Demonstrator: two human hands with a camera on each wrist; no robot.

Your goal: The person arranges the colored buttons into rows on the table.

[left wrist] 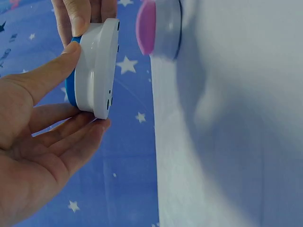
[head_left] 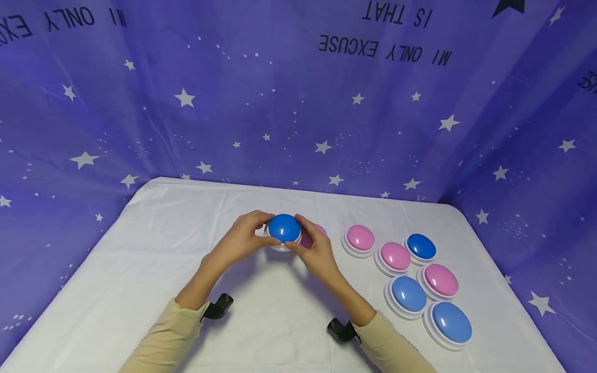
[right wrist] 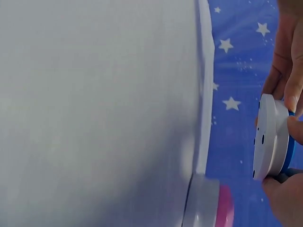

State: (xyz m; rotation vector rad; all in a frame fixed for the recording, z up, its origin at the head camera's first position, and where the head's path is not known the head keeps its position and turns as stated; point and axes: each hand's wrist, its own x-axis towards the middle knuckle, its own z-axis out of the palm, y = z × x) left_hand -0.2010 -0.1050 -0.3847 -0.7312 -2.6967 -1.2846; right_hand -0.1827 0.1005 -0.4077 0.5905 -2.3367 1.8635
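Note:
A round push button with a blue dome [head_left: 284, 228] and white base [left wrist: 97, 71] is held up above the table between both hands. My left hand [head_left: 240, 239] grips its left side, thumb at the front rim and fingers behind and under the base. On the opposite side my right hand [head_left: 318, 255] pinches the rim between thumb and fingers. Small dark holes show on the underside of the base [right wrist: 265, 137] in the right wrist view. Partly hidden behind my right hand, a pink button [left wrist: 147, 27] sits on the table.
On the white-clothed table [head_left: 196, 207], several more buttons stand to the right: pink ones [head_left: 360, 238], a dark blue one [head_left: 422, 246] and lighter blue ones [head_left: 451, 322]. A purple starred curtain [head_left: 280, 103] hangs behind. Black wrist mounts [head_left: 218, 306] sit at both cuffs.

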